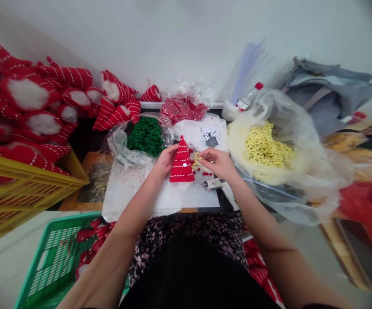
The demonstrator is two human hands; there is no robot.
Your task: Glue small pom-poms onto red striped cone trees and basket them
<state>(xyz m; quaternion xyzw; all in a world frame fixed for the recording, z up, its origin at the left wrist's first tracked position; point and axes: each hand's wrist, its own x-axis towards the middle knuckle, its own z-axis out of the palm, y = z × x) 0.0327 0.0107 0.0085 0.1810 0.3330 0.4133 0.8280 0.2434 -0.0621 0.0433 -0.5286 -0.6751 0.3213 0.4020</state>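
Observation:
My left hand (167,159) grips a red cone-shaped hat (182,165) with white dashed stripes by its left edge, point away from me. One white pom-pom (185,165) sits on the cone's front. To the right of it, my right hand (218,163) is closed in a pinch, with what looks like a small yellow pom-pom at the fingertips. Loose red pom-poms (207,173) and yellow ones lie on the white paper (131,189) below that hand. A hot glue gun (214,184) rests just under my right wrist, nozzle to the left.
Green pom-poms (145,136) fill a bag behind my left hand. White pom-poms (212,135) lie farther back. At right is a plastic bag of yellow pom-poms (266,146). Stuffed red cones heap over a yellow crate (34,193) at left. A green basket (44,257) stands below.

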